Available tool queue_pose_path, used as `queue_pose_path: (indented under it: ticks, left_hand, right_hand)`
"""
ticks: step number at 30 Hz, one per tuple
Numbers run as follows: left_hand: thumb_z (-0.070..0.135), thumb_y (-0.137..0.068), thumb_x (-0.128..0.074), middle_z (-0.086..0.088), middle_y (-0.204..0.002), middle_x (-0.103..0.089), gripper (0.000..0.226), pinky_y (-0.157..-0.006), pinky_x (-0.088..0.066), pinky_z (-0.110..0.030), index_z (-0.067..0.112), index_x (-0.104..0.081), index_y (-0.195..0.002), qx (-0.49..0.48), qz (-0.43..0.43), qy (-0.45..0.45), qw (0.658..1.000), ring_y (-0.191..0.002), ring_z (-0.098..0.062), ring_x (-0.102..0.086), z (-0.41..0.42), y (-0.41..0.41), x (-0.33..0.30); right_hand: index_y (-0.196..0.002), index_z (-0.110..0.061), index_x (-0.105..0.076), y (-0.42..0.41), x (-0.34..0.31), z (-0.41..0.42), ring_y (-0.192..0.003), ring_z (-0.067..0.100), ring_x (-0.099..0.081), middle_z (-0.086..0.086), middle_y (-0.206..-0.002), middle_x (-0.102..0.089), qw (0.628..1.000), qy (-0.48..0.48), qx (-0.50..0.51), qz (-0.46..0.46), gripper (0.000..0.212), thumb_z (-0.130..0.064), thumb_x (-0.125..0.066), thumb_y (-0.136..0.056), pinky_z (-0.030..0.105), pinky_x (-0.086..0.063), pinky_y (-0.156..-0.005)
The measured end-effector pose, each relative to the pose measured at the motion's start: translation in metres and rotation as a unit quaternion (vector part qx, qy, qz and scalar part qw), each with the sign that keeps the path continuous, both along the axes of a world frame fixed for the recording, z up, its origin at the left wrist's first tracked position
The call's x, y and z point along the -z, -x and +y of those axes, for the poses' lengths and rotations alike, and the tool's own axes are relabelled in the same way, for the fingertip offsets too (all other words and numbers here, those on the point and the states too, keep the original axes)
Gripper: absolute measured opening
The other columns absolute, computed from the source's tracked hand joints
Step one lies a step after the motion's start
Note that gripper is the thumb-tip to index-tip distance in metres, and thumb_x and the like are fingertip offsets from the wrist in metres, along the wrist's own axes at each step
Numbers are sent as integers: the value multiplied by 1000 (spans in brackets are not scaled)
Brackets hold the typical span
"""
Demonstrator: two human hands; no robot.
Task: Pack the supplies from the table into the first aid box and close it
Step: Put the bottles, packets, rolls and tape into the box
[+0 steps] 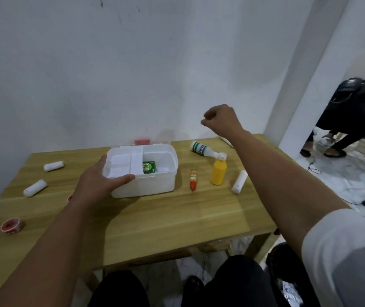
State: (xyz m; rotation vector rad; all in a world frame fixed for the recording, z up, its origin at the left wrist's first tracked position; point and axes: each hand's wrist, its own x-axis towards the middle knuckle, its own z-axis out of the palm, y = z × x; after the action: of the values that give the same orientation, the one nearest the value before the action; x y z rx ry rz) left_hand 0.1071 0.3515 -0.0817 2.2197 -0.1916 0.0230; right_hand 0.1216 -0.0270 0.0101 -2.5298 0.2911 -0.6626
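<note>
We look down at a pale wooden surface [155, 213] with visible plank grain, pushed against a plain white wall [110, 63]. Near its middle sits the first aid box [146, 182], a rounded white plastic tub with its lid open behind it and a red latch [142, 141] showing at the back. A white divided tray [121, 166] covers the left half of the box. In the open right half lies a small green carton [149, 167] with white letters that look like "OR"; the rest we cannot read.

Our left hand [97, 185] rests spread wide on the box's front left corner, thumb along the rim. Our right hand [219, 120] hovers above the far right edge of the surface, fingers curled loosely in, holding nothing we can see.

Right of the box lie a small orange and white tube [193, 180], an upright yellow bottle [218, 171] with a white cap, a white bottle [202, 149] with a green label on its side, and a white gauze roll [239, 181]; their print is too blurred to read. Left of the box lie two more white rolls [53, 166] [35, 188] and a round red tape reel [12, 226].

Through a doorway on the right, a person in dark clothes [345, 120] crouches on a marbled floor [343, 173].
</note>
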Motion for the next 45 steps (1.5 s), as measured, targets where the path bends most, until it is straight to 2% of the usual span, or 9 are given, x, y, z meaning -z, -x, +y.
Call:
queue_pose_path:
  ticks: [7, 9, 12, 17, 21, 29, 34, 38, 45]
  left_hand:
    - [45, -71, -87, -5, -152, -49, 92, -92, -52, -52, 39, -41, -150, 7, -15, 19, 1000, -128, -32, -50, -3, 3, -1]
    - [49, -68, -88, -3, -149, -51, 72, -91, -54, -54, 64, -44, -123, 16, -12, 18, 1000, -117, -24, -51, -3, 6, -4]
    - [52, -66, -88, 2, -147, -53, 63, -85, -57, -54, 69, -38, -99, 18, -1, 6, 1000, -109, -19, -48, -4, 6, -5]
    - [48, -70, -88, 21, -124, -50, 86, -83, -57, -47, 47, -45, -145, -4, -13, 28, 1000, -110, -14, -48, -3, 4, -1]
    - [56, -64, -89, 27, -124, -56, 97, -78, -57, -43, 41, -45, -148, -9, -12, 24, 1000, -114, -14, -55, -1, 2, 0]
    - [67, -57, -88, 10, -151, -49, 118, -88, -58, -51, 34, -35, -157, -24, -3, 0, 1000, -127, -19, -52, 1, -3, 4]
    - [68, -56, -87, 11, -148, -50, 117, -90, -57, -52, 36, -35, -156, -20, 7, 10, 1000, -127, -20, -51, 2, -1, 2]
    - [54, -66, -89, 11, -137, -56, 99, -86, -57, -45, 37, -42, -151, 0, -16, 26, 1000, -116, -12, -50, 0, 4, -4]
    - [47, -70, -89, 8, -134, -54, 96, -87, -49, -37, 29, -43, -152, 17, -37, 39, 998, -110, -9, -44, 1, 7, -7]
  right_hand:
    - [-119, -8, -75, 24, 32, -93, -117, 27, -66, 8, -125, -72, 984, 15, 160, 77, 38, -24, -76, -85, 35, -53, -95]
    - [-121, -5, -72, 27, 45, -114, -114, 29, -67, 10, -123, -71, 975, 21, 193, 109, 39, -23, -74, -86, 35, -52, -88]
    - [-115, -4, -67, 27, 62, -135, -101, 34, -67, 14, -114, -70, 960, 36, 219, 168, 37, -27, -73, -87, 35, -51, -76]
    - [-126, -6, -58, 22, 91, -165, -105, 38, -61, 18, -117, -63, 935, 54, 218, 276, 48, -32, -68, -86, 52, -52, -99]
    - [-147, -22, -41, 27, 96, -147, -127, 46, -52, 21, -144, -49, 916, 96, 165, 354, 58, -20, -61, -92, 57, -46, -106]
    - [-123, -28, -56, -18, 146, -233, -114, 42, -57, 13, -111, -58, 894, 112, 280, 330, 65, -28, -67, -59, 71, -33, -103]
    - [-131, -5, -56, 10, 92, -146, -124, 45, -53, 23, -127, -56, 914, 73, 316, 242, 51, -16, -70, -84, 62, -32, -109]
    - [-125, -1, -61, 9, 57, -132, -121, 46, -56, 24, -128, -58, 947, 76, 250, 189, 41, -11, -63, -86, 63, -41, -107]
    - [-135, -4, -66, 8, -13, -52, -129, 33, -59, 16, -140, -63, 989, 68, 26, 128, 58, -17, -84, -81, 36, -43, -109]
